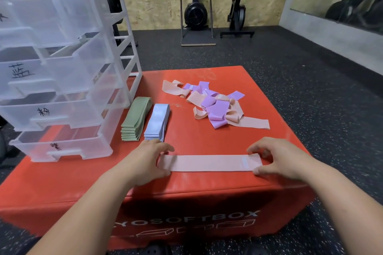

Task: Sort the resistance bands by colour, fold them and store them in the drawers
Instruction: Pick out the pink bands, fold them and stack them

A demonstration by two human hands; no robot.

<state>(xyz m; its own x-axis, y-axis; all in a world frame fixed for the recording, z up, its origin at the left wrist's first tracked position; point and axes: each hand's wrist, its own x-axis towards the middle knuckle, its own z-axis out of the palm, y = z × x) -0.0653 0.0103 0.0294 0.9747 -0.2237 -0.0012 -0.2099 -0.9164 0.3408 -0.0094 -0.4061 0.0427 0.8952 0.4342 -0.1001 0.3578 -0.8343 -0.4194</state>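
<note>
Right now, the left hand (149, 159) and the right hand (277, 157) are each pinching one end of a pink band (209, 163), thumb and curled fingers closing on the fabric. The band is lying flat and straight between them on the near part of the red soft box (83, 188). It is not showing any fold yet, so the pink colour is seemingly only beginning.

Just beyond the left hand, a blue stack (157, 122) and, on its outer side, a green stack (135, 119) are sitting neatly folded. Those two colours are looking finished but are waiting outside the drawers. Farther out, beyond the right hand, a loose pile (215, 105) of pink and purple bands is lying tangled and unsorted.

Well out past the left hand, the clear drawer unit (62, 68) is standing with its hand-labelled drawers partly pulled out. No bands are showing through the plastic, so storing is apparently not yet begun.
</note>
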